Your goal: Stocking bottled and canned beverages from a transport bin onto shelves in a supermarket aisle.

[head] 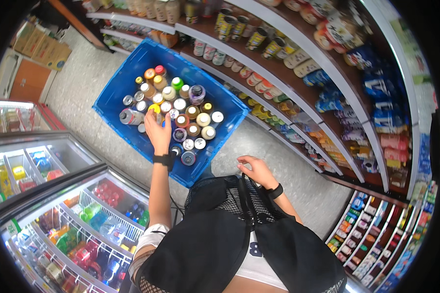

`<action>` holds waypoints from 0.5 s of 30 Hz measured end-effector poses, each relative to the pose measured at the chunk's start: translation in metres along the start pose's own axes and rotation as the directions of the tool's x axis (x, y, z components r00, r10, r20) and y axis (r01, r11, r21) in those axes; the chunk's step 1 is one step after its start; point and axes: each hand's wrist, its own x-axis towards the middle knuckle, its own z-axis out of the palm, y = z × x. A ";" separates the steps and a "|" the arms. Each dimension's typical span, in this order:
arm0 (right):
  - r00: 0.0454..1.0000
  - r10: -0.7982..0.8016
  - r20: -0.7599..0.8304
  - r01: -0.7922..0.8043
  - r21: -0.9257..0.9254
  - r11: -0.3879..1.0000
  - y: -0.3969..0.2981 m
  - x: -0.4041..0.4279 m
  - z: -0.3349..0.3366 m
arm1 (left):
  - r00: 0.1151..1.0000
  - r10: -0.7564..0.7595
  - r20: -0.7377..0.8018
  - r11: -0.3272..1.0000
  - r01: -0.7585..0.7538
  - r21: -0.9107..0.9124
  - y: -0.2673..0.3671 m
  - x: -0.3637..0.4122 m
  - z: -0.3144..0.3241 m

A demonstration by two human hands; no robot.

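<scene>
A blue plastic crate (119,78) full of capped drink bottles and cans stands before me. Over its near left part reaches my left hand (158,132), fingers spread at a yellow-capped bottle (154,108); whether the fingertips touch it cannot be told. Beside that hand lies a bottle with a grey-white cap (126,116), tilted on its side. A bottle with a green cap (177,82) stands farther back, and a purple-topped bottle (197,93) is to its right. Outside the crate, near the front of my black vest, my right hand (258,171) is held with bent fingers and nothing visible in it.
Long shelves (278,78) of cans, bottles and bagged goods run along the right. Glass-fronted drink coolers (77,219) stand at the lower left. Cardboard boxes (40,47) are stacked at the upper left. Another shelf unit (368,234) with small packages is at the lower right.
</scene>
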 end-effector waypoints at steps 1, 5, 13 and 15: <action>0.999 -0.024 -0.024 0.024 0.015 1.000 0.002 0.001 0.004 | 0.998 0.063 0.003 0.996 -0.062 -0.057 0.006 -0.004 0.005; 0.989 -0.065 -0.133 0.070 0.031 0.997 0.011 0.003 0.014 | 0.952 0.230 0.202 0.956 -0.182 -0.228 0.065 -0.021 0.026; 0.953 -0.029 -0.303 0.078 0.150 0.986 0.033 0.012 0.038 | 0.594 0.590 0.547 0.791 -0.287 -0.541 0.118 -0.074 0.069; 0.945 -0.010 -0.326 0.068 0.169 0.983 0.046 0.004 0.037 | 0.441 0.623 0.646 0.775 -0.243 -0.583 0.127 -0.095 0.083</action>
